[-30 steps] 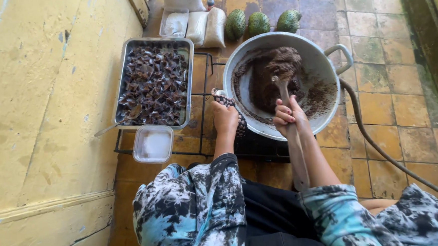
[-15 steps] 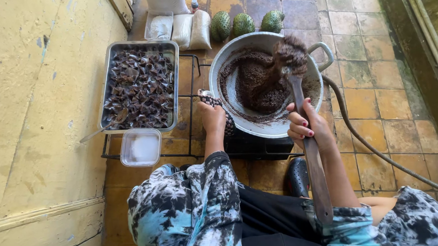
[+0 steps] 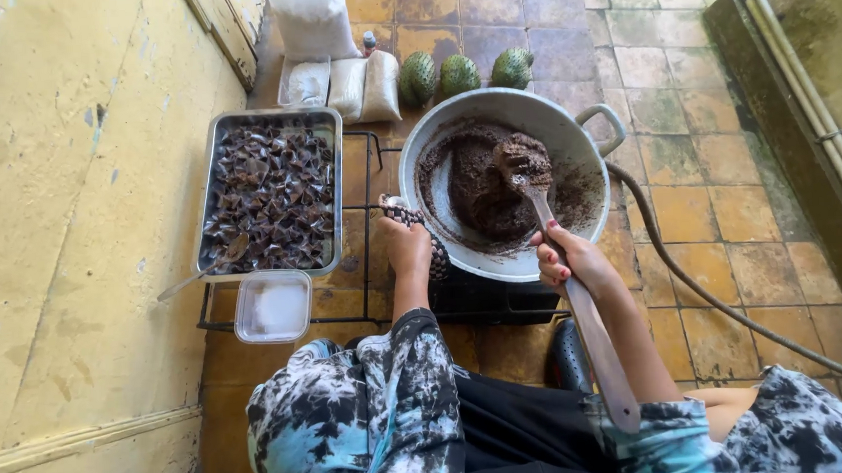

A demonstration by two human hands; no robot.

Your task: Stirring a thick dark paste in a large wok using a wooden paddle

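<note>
A big metal wok [image 3: 569,133] holds a thick dark brown paste [image 3: 486,190] on a low black burner frame [image 3: 375,268]. My right hand [image 3: 568,258] grips a long wooden paddle [image 3: 578,305] whose blade, loaded with a lump of paste [image 3: 524,156], is lifted over the wok. My left hand [image 3: 407,242] clamps the wok's near-left handle through a patterned cloth [image 3: 433,250]. My sleeves are black, white and teal.
A metal tray [image 3: 209,195] of dark wrapped pieces with a spoon [image 3: 202,272] sits left of the wok, a small clear plastic box [image 3: 273,307] below it. Three green spiky fruits [image 3: 459,73] and white bags [image 3: 350,82] lie beyond. A hose [image 3: 702,289] runs right. Yellow wall at left.
The paddle has swung from the wok's far right rim toward the middle, carrying a lump of paste. My right hand shifted slightly left; my left hand stayed on the handle.
</note>
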